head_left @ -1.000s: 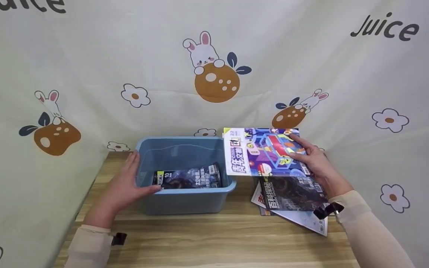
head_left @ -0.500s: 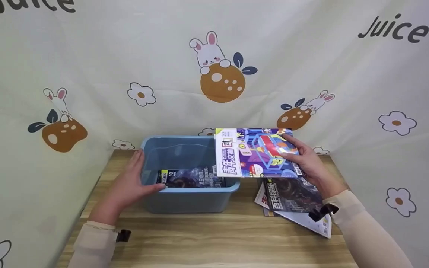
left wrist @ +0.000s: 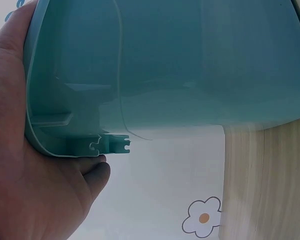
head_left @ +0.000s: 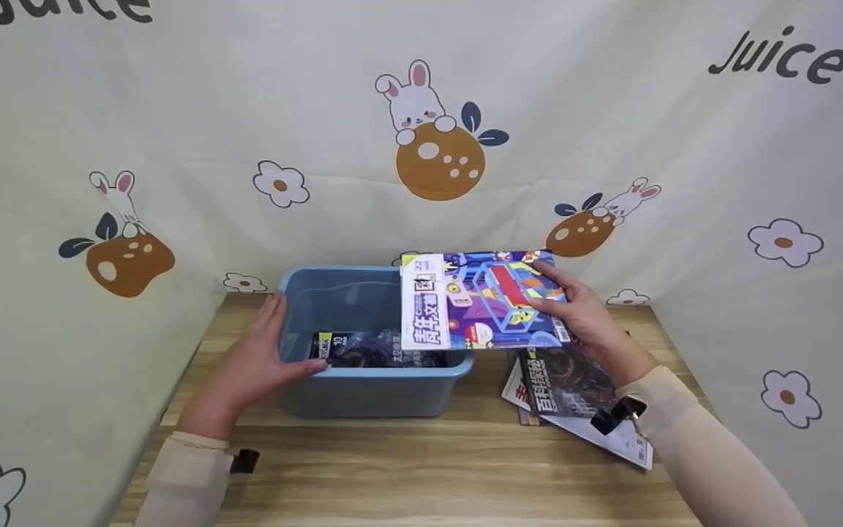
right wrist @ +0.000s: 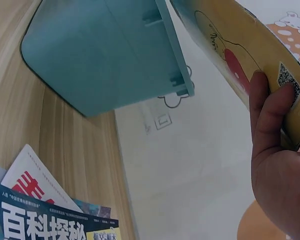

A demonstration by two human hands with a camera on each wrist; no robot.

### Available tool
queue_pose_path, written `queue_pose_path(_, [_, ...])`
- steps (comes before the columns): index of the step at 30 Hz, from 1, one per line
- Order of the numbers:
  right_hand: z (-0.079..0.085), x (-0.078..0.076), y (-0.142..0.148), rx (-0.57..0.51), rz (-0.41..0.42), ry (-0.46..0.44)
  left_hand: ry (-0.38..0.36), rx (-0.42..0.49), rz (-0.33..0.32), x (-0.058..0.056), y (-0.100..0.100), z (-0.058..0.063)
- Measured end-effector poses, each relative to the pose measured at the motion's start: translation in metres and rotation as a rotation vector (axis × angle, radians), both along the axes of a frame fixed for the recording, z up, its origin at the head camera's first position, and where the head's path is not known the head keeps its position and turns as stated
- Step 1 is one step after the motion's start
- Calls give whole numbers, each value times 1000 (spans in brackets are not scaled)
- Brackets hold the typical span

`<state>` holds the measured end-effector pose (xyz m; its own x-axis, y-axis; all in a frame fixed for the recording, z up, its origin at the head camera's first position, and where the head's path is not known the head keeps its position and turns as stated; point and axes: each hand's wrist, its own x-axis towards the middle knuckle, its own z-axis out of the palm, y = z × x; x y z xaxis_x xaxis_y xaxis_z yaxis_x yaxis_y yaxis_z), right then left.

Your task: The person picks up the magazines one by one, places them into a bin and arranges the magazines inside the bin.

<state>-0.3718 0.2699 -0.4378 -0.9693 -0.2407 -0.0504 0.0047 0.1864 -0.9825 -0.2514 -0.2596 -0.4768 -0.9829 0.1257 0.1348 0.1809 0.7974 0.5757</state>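
My right hand [head_left: 586, 315] pinches a colourful magazine [head_left: 487, 300] by its right edge, thumb on the cover and fingers underneath. The magazine is held level, above the right rim of a blue plastic bin [head_left: 370, 395]. In the right wrist view its yellowish back cover [right wrist: 275, 65] faces down over the fingers. My left hand [head_left: 249, 366] holds the bin at its front left corner, with the thumb on the front rim and fingers along the left side. Inside the bin lies a dark magazine [head_left: 363, 350], partly hidden by the held one.
On the wooden table [head_left: 407, 468], right of the bin, lies an uneven stack with a dark magazine [head_left: 568, 384] on top and a white one [head_left: 612, 439] poking out below. A printed curtain [head_left: 319, 110] hangs behind and at both sides.
The held magazine has moved left with my right hand, from beside the bin to partly over its opening. My left hand stays at the bin's corner. The head view has shifted slightly.
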Motion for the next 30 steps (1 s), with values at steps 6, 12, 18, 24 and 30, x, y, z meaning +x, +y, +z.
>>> queue_pose_path(6, [-1,0,-13,-38,14,-24,-4,-9,3,1,1,2])
queue_pose_path(12, [-1,1,-25,-48,18,-33,-11,-3,17,1,1,2])
queue_pose_path(18, [3,0,-42,-48,27,-37,-22,-10,37,-2,1,2])
queue_pose_path(24, [5,-2,-60,-86,39,-49,-14,26,40,-4,2,5])
queue_pose_path(30, [2,5,-79,-86,41,-57,-21,24,50,-1,4,2])
